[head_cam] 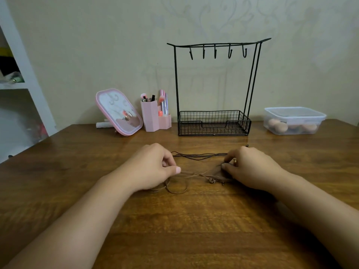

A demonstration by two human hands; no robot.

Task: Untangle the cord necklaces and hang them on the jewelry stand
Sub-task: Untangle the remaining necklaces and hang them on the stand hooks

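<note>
wooden table point(174, 220) under us. our left hand point(153, 167) and right hand point(246, 167) each pinch tangled cord necklaces point(200, 175), lying on table just before jewelry stand point(213, 121), hooks bare.

Hands: two, the left hand point(153, 167) and the right hand point(246, 167), on the cords
Cord necklaces point(198, 174): tangled between the hands, number unclear
Jewelry stand point(213, 88): one, beyond the hands
Hooks point(215, 52): five
Mirror point(119, 111): one
Lidded box point(294, 120): one

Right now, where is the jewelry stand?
The jewelry stand is at the table's far edge against the wall, between the pink brush holder and the clear lidded box.
</note>
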